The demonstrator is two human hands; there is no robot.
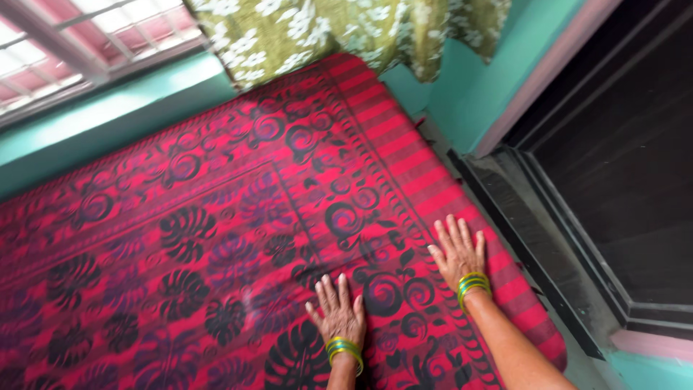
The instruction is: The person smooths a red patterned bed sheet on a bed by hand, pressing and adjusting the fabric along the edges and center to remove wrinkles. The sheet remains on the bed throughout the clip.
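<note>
Both hands lay flat, palms down, on the red bedsheet [216,217] with its black swirl and leaf pattern, which covered the bed beneath them. The left hand [338,312] pressed near the bed's near edge and the right hand [458,253] beside the striped border, each grip released with fingers spread, grasping nothing. Green-yellow bangles [473,283] circled both wrists.

Two hands lie flat on one bed: the left hand [338,310] and the right hand [457,253]. One red bedsheet [216,217] with black leaf and swirl patterns covers the bed. Each wrist carries one set of green and yellow bangles [473,283], two sets altogether. One green floral curtain [325,29] hangs above, beside one window [65,43].
</note>
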